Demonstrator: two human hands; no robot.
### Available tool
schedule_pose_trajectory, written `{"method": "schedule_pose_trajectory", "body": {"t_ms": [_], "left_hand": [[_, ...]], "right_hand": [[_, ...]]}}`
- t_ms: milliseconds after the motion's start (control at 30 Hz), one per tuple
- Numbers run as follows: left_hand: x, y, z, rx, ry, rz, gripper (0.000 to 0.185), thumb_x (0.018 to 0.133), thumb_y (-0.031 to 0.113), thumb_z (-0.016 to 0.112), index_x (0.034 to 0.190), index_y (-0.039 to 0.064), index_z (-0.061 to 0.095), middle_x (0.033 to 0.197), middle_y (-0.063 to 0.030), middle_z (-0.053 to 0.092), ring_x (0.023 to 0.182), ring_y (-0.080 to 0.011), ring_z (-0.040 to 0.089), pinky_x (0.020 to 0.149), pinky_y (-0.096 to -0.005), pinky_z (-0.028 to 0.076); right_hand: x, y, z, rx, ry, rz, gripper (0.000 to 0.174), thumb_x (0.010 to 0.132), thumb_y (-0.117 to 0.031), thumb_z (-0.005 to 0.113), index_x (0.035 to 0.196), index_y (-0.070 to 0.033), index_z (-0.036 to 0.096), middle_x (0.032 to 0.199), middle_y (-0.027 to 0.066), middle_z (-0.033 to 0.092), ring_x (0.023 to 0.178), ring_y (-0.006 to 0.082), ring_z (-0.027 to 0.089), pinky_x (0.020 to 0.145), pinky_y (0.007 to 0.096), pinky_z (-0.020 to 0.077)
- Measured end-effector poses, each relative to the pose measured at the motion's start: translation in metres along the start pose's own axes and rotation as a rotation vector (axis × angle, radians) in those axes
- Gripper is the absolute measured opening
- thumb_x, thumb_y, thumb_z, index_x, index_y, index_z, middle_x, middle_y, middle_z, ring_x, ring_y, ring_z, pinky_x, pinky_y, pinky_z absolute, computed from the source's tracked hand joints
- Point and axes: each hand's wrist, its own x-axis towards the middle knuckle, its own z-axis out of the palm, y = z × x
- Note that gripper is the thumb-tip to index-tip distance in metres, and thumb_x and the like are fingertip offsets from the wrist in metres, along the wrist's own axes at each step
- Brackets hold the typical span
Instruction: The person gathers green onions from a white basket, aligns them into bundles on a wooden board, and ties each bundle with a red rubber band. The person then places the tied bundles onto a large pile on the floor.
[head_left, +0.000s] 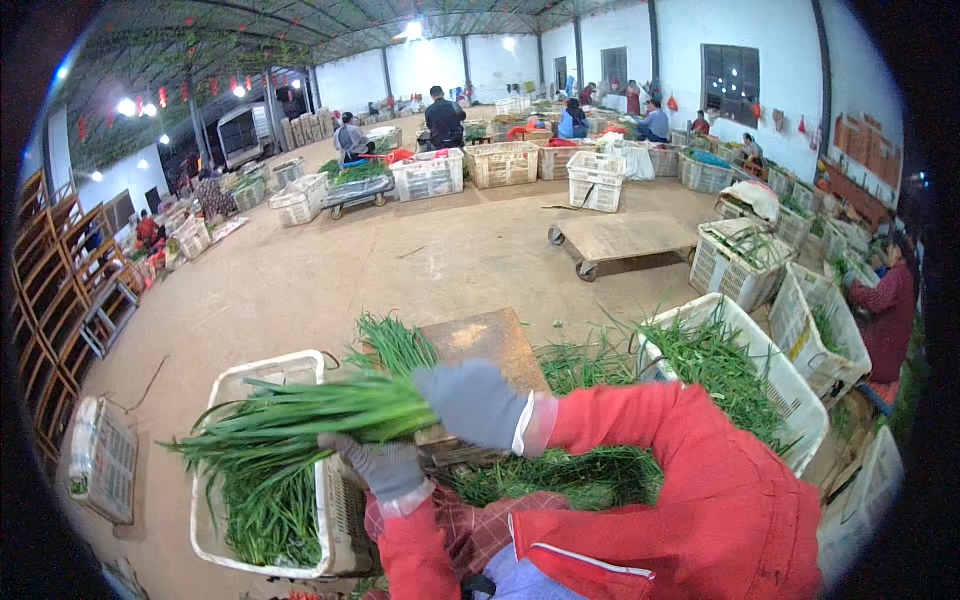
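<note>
A long bunch of green garlic chives (337, 411) lies across my gloved left hand (379, 465), which grips it from below. My right hand (476, 401), in a blurred grey glove, closes over the stem end of the bunch; its fingertips are hidden. The leaf tips hang leftward over a white plastic crate (328, 517), where more loose greens (274, 517) lie. Just beyond my hands, another bunch of chives (397, 345) rests at the left edge of a worn wooden board (480, 341).
Loose leaves (585, 472) cover the floor by my knees. A second white crate (787, 420) full of greens stands at my right. Ahead is a flat wooden trolley (626, 236). A person in a dark red sleeve (885, 300) works at far right; wooden racks (56, 277) stand left.
</note>
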Motion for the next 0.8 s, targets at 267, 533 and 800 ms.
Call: {"method": "schedule_pose_trajectory", "body": {"t_ms": [267,533,800], "left_hand": [[0.023,0.004,-0.070,0.401,0.018,-0.251,0.080,0.078,0.053,0.079,0.136,0.006,0.052,0.130,-0.0082,0.060,0.117,-0.0269,0.058,0.103,-0.0466,0.048],[0.074,-0.090,-0.037,0.924,-0.078,-0.341,0.069,0.061,0.007,0.087,0.123,0.000,0.058,0.106,-0.0069,0.067,0.089,-0.0224,0.067,0.071,-0.0352,0.059],[0.070,-0.150,-0.121,1.413,-0.630,-0.707,0.043,0.088,0.014,0.064,0.129,0.003,0.056,0.114,-0.0141,0.062,0.101,-0.0246,0.061,0.086,-0.0380,0.052]], "right_hand": [[-0.053,0.013,0.087,0.693,-0.542,0.439,0.070,0.075,-0.032,0.081,0.128,-0.002,0.046,0.104,0.0256,0.067,0.097,0.0413,0.068,0.079,0.0468,0.0548],[-0.022,0.101,0.133,1.188,0.065,0.359,0.111,0.069,-0.027,0.091,0.153,0.000,0.023,0.150,0.0193,0.042,0.138,0.0292,0.041,0.118,0.0431,0.0298],[-0.125,0.177,0.170,0.826,-0.301,0.421,0.076,0.083,-0.024,0.077,0.145,-0.001,0.041,0.142,0.0154,0.051,0.129,0.0278,0.051,0.110,0.0405,0.0396]]}}
